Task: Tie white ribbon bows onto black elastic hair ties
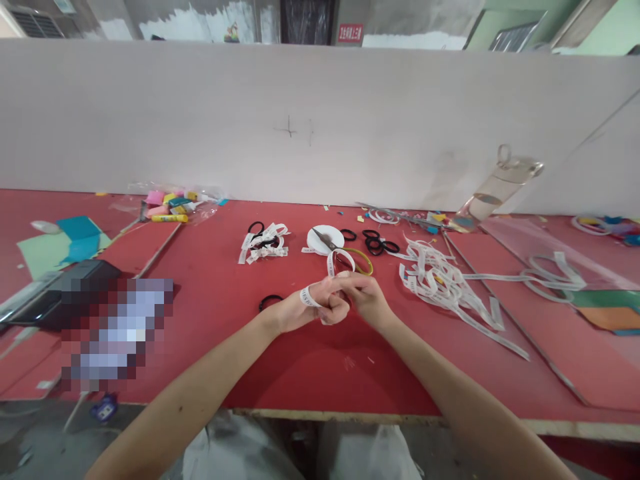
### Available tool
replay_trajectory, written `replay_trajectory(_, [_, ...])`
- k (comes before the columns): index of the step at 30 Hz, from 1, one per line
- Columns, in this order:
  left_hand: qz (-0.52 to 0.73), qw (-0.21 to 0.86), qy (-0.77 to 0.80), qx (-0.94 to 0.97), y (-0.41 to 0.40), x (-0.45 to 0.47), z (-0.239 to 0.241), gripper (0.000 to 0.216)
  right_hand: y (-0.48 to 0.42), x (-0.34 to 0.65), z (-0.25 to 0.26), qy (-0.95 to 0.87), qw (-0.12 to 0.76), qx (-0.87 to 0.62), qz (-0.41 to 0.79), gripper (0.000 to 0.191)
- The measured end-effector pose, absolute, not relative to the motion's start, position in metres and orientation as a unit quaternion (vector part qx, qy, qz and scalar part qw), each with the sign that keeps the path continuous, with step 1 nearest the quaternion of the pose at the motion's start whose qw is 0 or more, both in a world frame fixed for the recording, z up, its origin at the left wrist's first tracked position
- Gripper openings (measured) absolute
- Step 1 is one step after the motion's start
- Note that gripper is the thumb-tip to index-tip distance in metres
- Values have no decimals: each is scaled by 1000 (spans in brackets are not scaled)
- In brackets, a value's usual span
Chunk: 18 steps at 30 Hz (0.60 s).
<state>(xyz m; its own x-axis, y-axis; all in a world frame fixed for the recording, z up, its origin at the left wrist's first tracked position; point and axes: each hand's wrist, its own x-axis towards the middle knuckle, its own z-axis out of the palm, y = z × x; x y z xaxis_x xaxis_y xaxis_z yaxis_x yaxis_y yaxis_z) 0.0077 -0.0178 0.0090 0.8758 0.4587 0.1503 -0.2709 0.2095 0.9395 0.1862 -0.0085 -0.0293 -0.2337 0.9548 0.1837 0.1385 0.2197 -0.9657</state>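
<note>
Above the front middle of the table, my left hand (316, 305) and my right hand (369, 299) meet with fingers closed together. A white ribbon (309, 297) with dark print wraps around my left hand, and a loop of it rises above the fingertips of both hands. The exact pinch is partly hidden by the fingers. Just beyond lie a white disc-shaped roll (316, 241) and scissors (361, 259) with yellow handles, blades resting across the roll. A black ring-shaped band (271, 302) lies partly behind my left wrist.
Black bands with white ribbon pieces (264, 243) lie left of the roll; bare black bands (377, 243) lie right. A tangled ribbon pile (443, 277) spreads further right. A clear bottle (495, 190) leans against the white partition (210, 120). A blurred-out device (123, 333) lies left.
</note>
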Motion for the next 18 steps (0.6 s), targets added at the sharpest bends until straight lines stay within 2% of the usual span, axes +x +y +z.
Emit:
replay_trajectory(4, [263,764,104,580,-20,10,7,72,-6,186,-31,-601,475,-461,448,37])
replay_trajectory(9, [315,789,103,518,-20,13,7,83,-6,184,-32,-628,459,-451,438,46])
replay_trajectory(18, [357,768,178,500,-10,9,12,96,-10,182,-28,-641,438,-436,454,39])
